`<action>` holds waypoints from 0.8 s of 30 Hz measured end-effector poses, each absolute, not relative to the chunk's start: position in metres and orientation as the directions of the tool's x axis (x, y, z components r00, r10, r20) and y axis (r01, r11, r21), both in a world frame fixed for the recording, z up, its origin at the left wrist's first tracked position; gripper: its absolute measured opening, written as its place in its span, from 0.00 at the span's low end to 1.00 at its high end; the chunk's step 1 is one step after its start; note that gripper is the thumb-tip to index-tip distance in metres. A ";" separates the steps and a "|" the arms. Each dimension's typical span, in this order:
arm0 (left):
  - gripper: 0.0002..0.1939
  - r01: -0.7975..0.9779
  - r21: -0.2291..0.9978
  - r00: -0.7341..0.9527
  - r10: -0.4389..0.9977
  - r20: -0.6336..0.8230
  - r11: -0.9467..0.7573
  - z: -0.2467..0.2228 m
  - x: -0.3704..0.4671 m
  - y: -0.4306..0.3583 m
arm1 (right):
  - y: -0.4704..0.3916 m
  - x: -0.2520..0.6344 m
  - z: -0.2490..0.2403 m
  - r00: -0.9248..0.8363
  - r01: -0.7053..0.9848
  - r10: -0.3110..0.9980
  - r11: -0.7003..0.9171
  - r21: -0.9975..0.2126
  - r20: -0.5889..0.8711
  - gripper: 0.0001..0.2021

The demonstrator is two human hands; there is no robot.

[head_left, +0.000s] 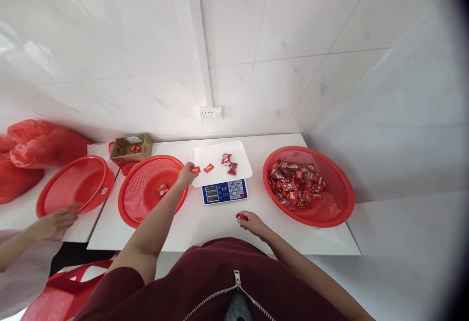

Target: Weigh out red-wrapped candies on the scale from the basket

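My left hand (186, 174) is closed on a small red candy packet (195, 170) at the left edge of the white weighing tray (198, 155). Another red packet (208, 167) lies on the tray just to its right, and a few more wrapped candies (226, 159) sit near the tray's middle. Under the tray is a blue digital scale (224, 192). My right hand (252, 224) is closed on a small red wrapped candy (242, 217) in front of the scale, above the table's near edge.
At right, a red basket (346, 189) holds many wrapped candies. The red basket (126, 199) at left has a few packets. Behind it stands a cardboard box (144, 151). Further left are another red basket (106, 174), red bags (47, 145) and another person's hand (60, 221).
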State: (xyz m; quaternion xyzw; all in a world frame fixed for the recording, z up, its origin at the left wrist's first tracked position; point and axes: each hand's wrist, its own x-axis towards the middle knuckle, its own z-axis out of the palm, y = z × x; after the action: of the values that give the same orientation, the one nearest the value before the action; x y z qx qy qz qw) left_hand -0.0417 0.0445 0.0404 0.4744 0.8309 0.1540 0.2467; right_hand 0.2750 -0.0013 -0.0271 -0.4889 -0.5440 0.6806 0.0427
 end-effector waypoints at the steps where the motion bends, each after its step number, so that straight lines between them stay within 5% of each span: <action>1: 0.11 0.726 0.483 -0.411 0.872 -0.265 0.489 0.035 -0.032 0.054 | -0.002 0.275 -0.027 -0.523 0.484 0.585 -0.395 -0.781 -0.619 0.08; 11: 0.15 0.839 0.435 -0.271 0.944 -0.187 0.326 0.014 0.009 0.079 | 0.001 0.300 -0.025 -0.511 0.526 0.603 -0.344 -0.778 -0.613 0.06; 24: 0.15 0.753 0.305 -0.608 0.794 -0.019 0.584 0.066 -0.080 -0.013 | 0.010 0.275 -0.028 -0.568 0.569 0.565 -0.255 -0.781 -0.598 0.07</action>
State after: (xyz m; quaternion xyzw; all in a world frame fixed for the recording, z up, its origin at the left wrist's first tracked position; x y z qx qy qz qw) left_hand -0.0795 -0.0129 0.0661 0.4361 0.8865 0.1341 0.0767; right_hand 0.2754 0.0099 -0.0277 -0.4647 -0.6103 0.6415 -0.0017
